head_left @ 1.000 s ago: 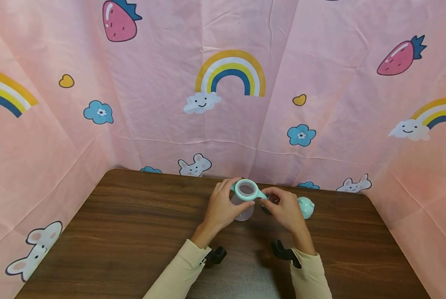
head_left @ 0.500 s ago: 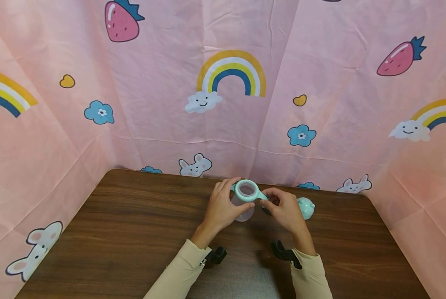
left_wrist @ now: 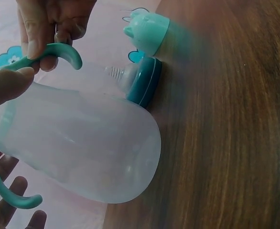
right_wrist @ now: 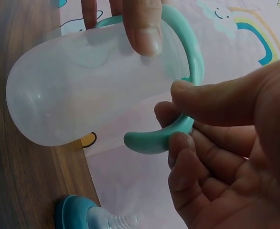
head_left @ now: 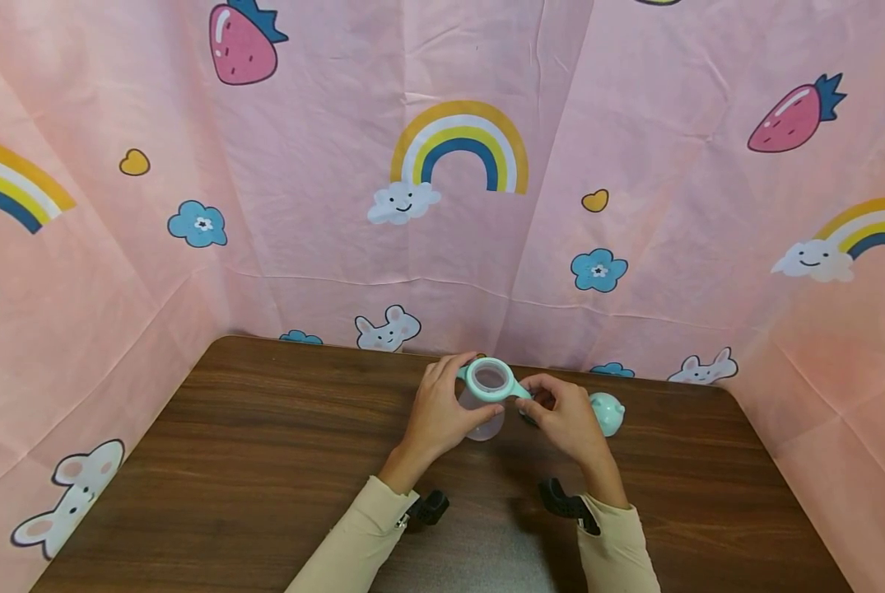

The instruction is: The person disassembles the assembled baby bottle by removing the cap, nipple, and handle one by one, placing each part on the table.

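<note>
A translucent baby bottle [left_wrist: 87, 138] stands with its open mouth upward, in the middle of the head view. Round its neck sits a mint-green handle ring [head_left: 491, 397] with two curved handles. My left hand [head_left: 442, 408] grips the bottle at the neck, thumb on the near side and fingers behind. My right hand [head_left: 566, 412] pinches the right-hand handle [right_wrist: 152, 142] between thumb and fingers. Beyond the bottle, a teal collar with a clear nipple [left_wrist: 147, 83] rests on the table, mostly hidden by my right hand in the head view.
A mint-green animal-shaped cap [head_left: 607, 413] stands on the table just right of my right hand. The brown wood-grain table [head_left: 279, 461] ends at a pink patterned cloth [head_left: 323, 206], which rises behind it and on both sides.
</note>
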Available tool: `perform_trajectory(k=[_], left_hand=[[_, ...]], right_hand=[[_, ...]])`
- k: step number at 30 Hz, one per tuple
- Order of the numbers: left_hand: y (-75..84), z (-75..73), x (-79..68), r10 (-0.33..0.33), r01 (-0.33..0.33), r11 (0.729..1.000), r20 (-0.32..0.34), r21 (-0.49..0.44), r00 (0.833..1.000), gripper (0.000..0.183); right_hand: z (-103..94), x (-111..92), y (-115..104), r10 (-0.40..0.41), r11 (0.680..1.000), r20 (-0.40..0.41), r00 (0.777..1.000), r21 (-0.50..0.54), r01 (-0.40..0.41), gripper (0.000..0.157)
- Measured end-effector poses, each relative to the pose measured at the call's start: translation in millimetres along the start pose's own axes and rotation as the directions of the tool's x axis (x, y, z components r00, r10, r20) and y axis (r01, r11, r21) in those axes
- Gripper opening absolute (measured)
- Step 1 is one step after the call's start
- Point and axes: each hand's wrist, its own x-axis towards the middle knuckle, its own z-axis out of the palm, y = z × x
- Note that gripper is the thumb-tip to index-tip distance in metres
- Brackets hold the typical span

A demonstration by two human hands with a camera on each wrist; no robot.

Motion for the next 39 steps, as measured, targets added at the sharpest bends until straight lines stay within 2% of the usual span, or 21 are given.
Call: perform_trajectory(k=[10,19,27,34,39], left_hand=[[0.0,0.2,0.9,-0.008,0.008,1.0,0.005,0.006,1.0,0.08],[1.8,-0.4,1.3,-0.004,0.004,1.0,-0.002,0.007,1.0,0.078],[2.0,0.1,0.9,0.008,-0.008,1.0,-0.01,0.01,1.0,0.082],[-1.2,2.4,0.7,0.043,-0.041,0.999,-0.056,0.034,0.997,0.084],[-1.8,2.5,0.2,0.021,-0.019,0.999,-0.081,0.034,0.996,0.086]], right_hand=[[-1.4,0.9,1.8,0.021,1.0,0.023,1.0,0.017,-0.022,0.013],[-2.7,1.0,6.0,-0.023,1.0,0.056,0.998,0.018,0.022,0.018],[-2.5,0.3,6.9,-0.022,1.0,0.058,0.998,0.014,0.021,0.016],[-1.5,1.1,6.2,-0.002,1.0,0.04,0.999,0.019,0.002,0.015],[-1.2,1.5,6.4,0.013,1.0,0.018,1.0,0.018,-0.013,0.016]])
